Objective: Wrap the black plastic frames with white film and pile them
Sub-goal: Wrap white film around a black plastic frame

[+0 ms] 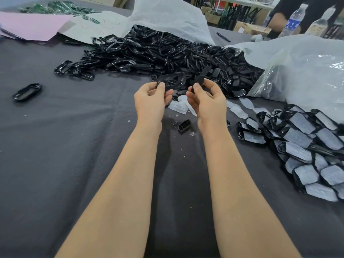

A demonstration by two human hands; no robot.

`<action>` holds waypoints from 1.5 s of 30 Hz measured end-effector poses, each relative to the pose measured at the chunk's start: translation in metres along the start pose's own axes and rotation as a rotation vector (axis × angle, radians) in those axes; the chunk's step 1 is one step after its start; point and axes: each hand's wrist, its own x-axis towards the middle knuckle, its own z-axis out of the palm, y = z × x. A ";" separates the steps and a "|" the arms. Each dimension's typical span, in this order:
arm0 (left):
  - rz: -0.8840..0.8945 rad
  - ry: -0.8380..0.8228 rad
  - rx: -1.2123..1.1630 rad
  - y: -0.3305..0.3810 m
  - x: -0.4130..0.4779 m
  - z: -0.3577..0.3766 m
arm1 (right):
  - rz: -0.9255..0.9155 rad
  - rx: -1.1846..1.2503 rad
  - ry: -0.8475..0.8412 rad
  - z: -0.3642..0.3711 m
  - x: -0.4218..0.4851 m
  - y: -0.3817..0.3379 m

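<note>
My left hand (151, 98) pinches one end of a glossy black plastic frame (170, 80) between thumb and fingers. My right hand (206, 98) pinches a matte black flat piece (202, 74) that sticks up and away from it. Both hands hover above the dark cloth, just in front of a big heap of loose black frames (167, 54). Several white film pieces (178, 107) lie on the cloth behind and between the hands. A pile of frames wrapped in white film (305, 144) sits at the right.
A small black part (184, 126) lies between my wrists. A lone frame (27, 92) lies far left. White plastic bags (307, 71) sit behind the heap and at right. Water bottles (294, 20), a pen (223, 37) and pink paper (31, 25) are at the back. Another person stands top right.
</note>
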 end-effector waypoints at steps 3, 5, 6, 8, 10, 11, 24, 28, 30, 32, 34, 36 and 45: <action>-0.006 -0.022 -0.007 0.000 -0.001 0.000 | 0.066 0.140 0.022 -0.001 0.000 -0.002; 0.000 -0.028 0.004 -0.001 -0.001 0.001 | 0.114 0.220 0.004 -0.002 0.001 -0.003; 0.001 -0.033 0.008 -0.002 -0.002 0.001 | 0.136 0.241 -0.016 -0.003 0.001 -0.004; 0.001 -0.041 0.014 -0.002 -0.002 0.002 | 0.171 0.276 -0.057 -0.005 0.001 -0.005; 0.003 -0.046 0.010 -0.002 -0.003 0.002 | 0.200 0.303 -0.078 -0.006 0.000 -0.006; 0.004 -0.046 0.006 -0.002 -0.003 0.002 | 0.212 0.303 -0.078 -0.007 -0.001 -0.007; 0.071 -0.270 0.309 -0.005 -0.009 0.005 | -0.235 -0.507 0.043 0.000 -0.002 0.006; 0.257 -0.343 0.615 -0.007 -0.010 0.006 | -0.303 -0.601 -0.028 0.000 -0.003 0.007; 0.310 -0.390 0.725 -0.007 -0.010 0.007 | -0.338 -0.641 -0.064 -0.001 -0.002 0.006; 0.299 -0.466 0.790 -0.007 -0.009 0.008 | -0.362 -0.668 -0.084 -0.002 -0.001 0.005; 0.274 -0.509 0.820 -0.006 -0.007 0.009 | -0.382 -0.681 -0.089 -0.004 0.000 0.004; 0.232 -0.520 0.773 -0.004 -0.006 0.007 | -0.394 -0.677 -0.099 -0.005 0.000 0.003; 0.112 -0.381 0.515 -0.002 -0.005 0.001 | -0.348 -0.702 -0.115 -0.008 0.000 0.006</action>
